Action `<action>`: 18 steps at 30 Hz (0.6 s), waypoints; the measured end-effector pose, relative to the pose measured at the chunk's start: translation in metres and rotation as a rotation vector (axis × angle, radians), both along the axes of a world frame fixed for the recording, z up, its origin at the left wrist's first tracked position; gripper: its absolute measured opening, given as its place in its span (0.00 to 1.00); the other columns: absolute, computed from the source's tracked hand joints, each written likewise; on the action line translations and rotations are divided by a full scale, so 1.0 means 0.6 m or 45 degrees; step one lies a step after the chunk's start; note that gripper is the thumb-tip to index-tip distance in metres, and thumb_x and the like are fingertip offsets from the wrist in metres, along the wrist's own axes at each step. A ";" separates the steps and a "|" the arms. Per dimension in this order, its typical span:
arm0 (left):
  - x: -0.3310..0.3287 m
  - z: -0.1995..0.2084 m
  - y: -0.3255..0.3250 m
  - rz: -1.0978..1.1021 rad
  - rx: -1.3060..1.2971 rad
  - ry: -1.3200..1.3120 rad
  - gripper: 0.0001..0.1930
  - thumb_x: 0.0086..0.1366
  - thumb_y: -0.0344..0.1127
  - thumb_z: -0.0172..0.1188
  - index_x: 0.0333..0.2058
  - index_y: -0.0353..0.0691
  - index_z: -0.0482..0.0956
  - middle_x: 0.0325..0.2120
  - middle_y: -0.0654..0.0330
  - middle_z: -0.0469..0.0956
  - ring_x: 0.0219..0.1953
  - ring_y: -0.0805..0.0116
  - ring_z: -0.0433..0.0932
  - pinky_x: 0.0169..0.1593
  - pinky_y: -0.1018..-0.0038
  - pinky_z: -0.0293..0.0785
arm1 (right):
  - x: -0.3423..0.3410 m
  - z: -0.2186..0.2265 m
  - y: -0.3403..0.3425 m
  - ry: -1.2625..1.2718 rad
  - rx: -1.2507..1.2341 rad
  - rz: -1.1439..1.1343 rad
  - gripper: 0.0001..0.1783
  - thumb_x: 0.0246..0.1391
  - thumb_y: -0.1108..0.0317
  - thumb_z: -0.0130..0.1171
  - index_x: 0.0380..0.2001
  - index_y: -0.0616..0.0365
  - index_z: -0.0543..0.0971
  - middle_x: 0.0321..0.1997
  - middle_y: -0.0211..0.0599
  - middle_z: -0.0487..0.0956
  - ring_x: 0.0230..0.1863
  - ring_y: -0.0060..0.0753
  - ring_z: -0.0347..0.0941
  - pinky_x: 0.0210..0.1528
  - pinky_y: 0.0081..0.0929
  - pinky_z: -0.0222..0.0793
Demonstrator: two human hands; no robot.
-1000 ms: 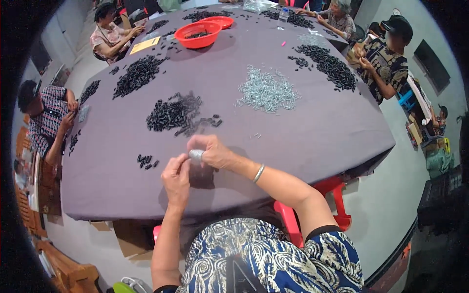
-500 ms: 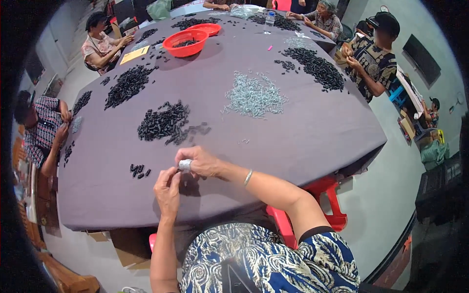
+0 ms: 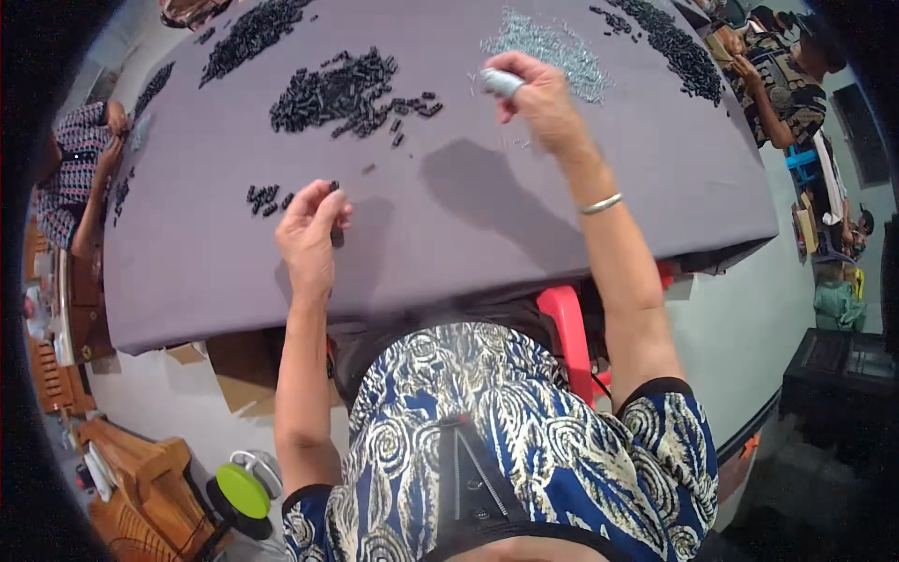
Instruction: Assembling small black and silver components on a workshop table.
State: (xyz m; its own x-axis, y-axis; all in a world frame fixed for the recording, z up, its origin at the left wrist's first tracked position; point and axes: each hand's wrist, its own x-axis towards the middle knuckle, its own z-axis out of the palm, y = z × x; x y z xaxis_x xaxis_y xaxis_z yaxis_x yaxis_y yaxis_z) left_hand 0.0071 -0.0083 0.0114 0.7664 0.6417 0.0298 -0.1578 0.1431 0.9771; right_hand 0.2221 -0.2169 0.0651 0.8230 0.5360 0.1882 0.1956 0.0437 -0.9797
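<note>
My left hand point(image 3: 309, 234) is closed in a pinch above the near left of the table. A small black cylinder-shaped piece point(image 3: 334, 186) pokes out between its thumb and fingertips. My right hand point(image 3: 543, 98) is raised at the near edge of a heap of small silvery pins point(image 3: 552, 47). Silvery tape point(image 3: 502, 82) wraps one of its fingers, and the fingers stand apart and bent with nothing visible in them. A few black pieces point(image 3: 265, 199) lie just left of my left hand. Farther off is a big heap of similar black pieces point(image 3: 332, 94).
A grey cloth point(image 3: 421, 281) covers the table. More black piles lie at the far left point(image 3: 248, 42) and far right point(image 3: 670, 47). Co-workers sit at the left point(image 3: 84, 187) and right point(image 3: 782, 84) edges. A red plastic stool point(image 3: 567, 328) stands by the table's near edge.
My hands have parted: the right swung away to the right and forward toward the silvery pins, while the left stays near the small black group. The view has tilted down toward my body.
</note>
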 end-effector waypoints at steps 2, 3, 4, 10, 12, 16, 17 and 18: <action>0.001 -0.007 0.001 -0.018 0.003 0.034 0.11 0.61 0.27 0.60 0.42 0.30 0.76 0.30 0.63 0.77 0.27 0.76 0.77 0.30 0.81 0.71 | 0.027 -0.014 -0.050 -0.050 -0.107 -0.023 0.05 0.54 0.71 0.56 0.33 0.58 0.79 0.26 0.26 0.77 0.20 0.13 0.68 0.22 0.14 0.66; 0.000 -0.014 0.003 -0.025 0.017 0.033 0.12 0.61 0.27 0.60 0.42 0.30 0.76 0.30 0.63 0.77 0.28 0.76 0.77 0.30 0.81 0.71 | 0.024 -0.007 -0.070 -0.031 -0.156 -0.027 0.05 0.53 0.71 0.57 0.34 0.57 0.80 0.25 0.24 0.76 0.21 0.12 0.67 0.22 0.14 0.65; -0.001 -0.019 0.004 -0.033 0.032 0.029 0.12 0.61 0.27 0.60 0.43 0.30 0.76 0.30 0.63 0.77 0.28 0.76 0.77 0.29 0.82 0.71 | 0.024 -0.008 -0.087 -0.026 -0.167 -0.024 0.05 0.53 0.71 0.57 0.34 0.57 0.80 0.25 0.24 0.76 0.21 0.12 0.67 0.22 0.14 0.65; -0.005 -0.012 -0.006 -0.043 0.132 0.127 0.11 0.61 0.28 0.60 0.42 0.34 0.78 0.30 0.64 0.77 0.28 0.79 0.75 0.30 0.83 0.70 | 0.023 -0.044 -0.121 -0.126 -0.643 0.116 0.04 0.51 0.73 0.57 0.31 0.57 0.79 0.24 0.22 0.73 0.22 0.12 0.65 0.21 0.14 0.62; -0.004 -0.009 -0.008 -0.047 0.169 0.124 0.10 0.61 0.28 0.60 0.41 0.35 0.79 0.29 0.65 0.77 0.26 0.81 0.74 0.29 0.84 0.69 | 0.016 -0.040 -0.110 -0.121 -0.714 0.139 0.03 0.49 0.72 0.60 0.29 0.59 0.79 0.25 0.23 0.74 0.24 0.14 0.66 0.24 0.16 0.62; -0.002 -0.002 -0.014 -0.074 0.138 0.179 0.09 0.60 0.29 0.62 0.39 0.36 0.80 0.28 0.68 0.76 0.26 0.83 0.71 0.28 0.85 0.67 | 0.019 -0.055 -0.088 -0.557 -0.707 0.133 0.07 0.47 0.70 0.63 0.30 0.60 0.78 0.26 0.27 0.75 0.29 0.19 0.68 0.32 0.20 0.66; -0.002 -0.002 -0.016 -0.094 0.121 0.194 0.09 0.59 0.29 0.62 0.39 0.36 0.80 0.28 0.69 0.76 0.27 0.84 0.71 0.28 0.86 0.66 | 0.019 -0.056 -0.080 -0.637 -0.754 0.127 0.08 0.46 0.69 0.64 0.29 0.61 0.78 0.25 0.29 0.75 0.28 0.21 0.69 0.32 0.21 0.66; -0.001 -0.004 -0.018 -0.087 0.121 0.195 0.09 0.59 0.29 0.62 0.39 0.36 0.80 0.28 0.69 0.76 0.27 0.84 0.71 0.28 0.86 0.66 | 0.019 -0.056 -0.073 -0.718 -0.801 0.121 0.10 0.46 0.67 0.64 0.29 0.61 0.78 0.24 0.31 0.75 0.26 0.22 0.69 0.31 0.23 0.66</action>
State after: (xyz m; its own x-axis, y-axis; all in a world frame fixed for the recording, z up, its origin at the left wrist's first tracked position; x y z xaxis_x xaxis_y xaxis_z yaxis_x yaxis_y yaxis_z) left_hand 0.0067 -0.0191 0.0092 0.8084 0.5877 -0.0326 0.0006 0.0545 0.9985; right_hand 0.2336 -0.2605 0.0316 0.6415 0.7404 0.2007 0.6851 -0.4353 -0.5841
